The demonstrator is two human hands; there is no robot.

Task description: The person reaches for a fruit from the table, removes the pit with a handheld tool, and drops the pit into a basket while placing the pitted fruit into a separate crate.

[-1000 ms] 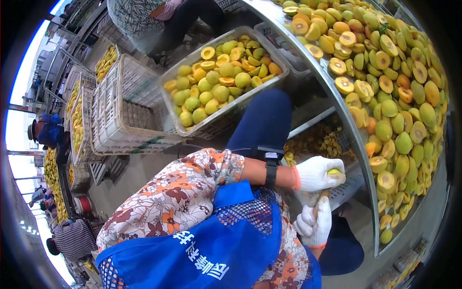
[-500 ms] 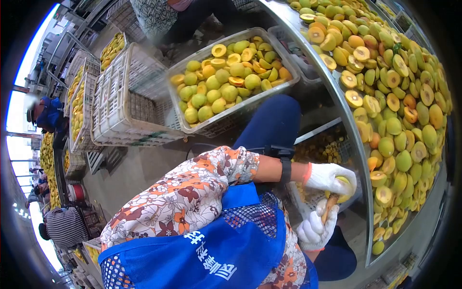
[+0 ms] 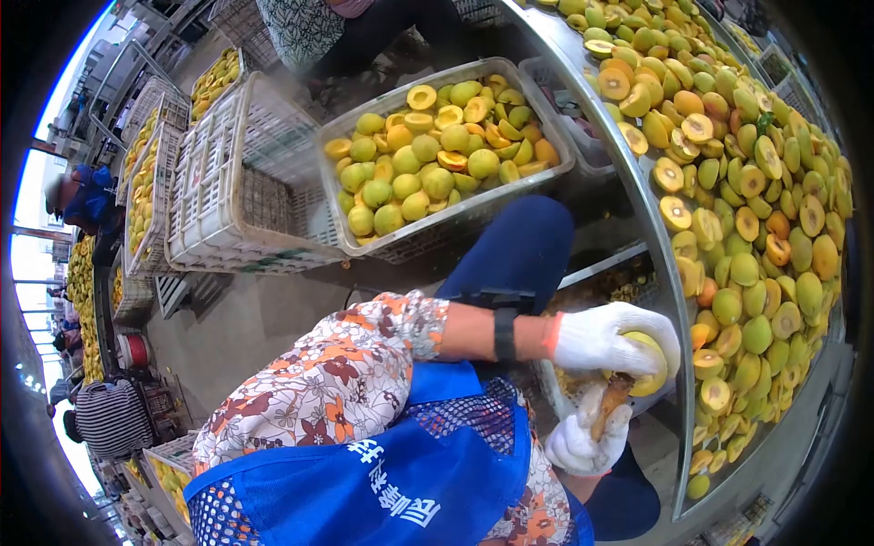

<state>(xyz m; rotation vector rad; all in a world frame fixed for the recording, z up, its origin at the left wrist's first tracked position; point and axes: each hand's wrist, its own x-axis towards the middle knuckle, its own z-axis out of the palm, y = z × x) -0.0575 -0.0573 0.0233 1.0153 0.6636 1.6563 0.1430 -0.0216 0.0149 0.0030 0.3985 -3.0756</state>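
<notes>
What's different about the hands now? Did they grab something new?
The left hand moved toward the table's edge and turned, so more of its fruit shows. Nothing new was grabbed or let go: the right hand still holds the brown tool. The tub of fruit stayed beside the leg.

floral sleeve (image 3: 319,373) showing orange and maroon on white, apron (image 3: 355,496) showing blue with white lettering, left glove (image 3: 605,341) and right glove (image 3: 583,444) showing white, held fruit (image 3: 648,358) showing yellow-green, handle (image 3: 610,409) showing brown, distant shirt (image 3: 109,419) showing stripes
</notes>
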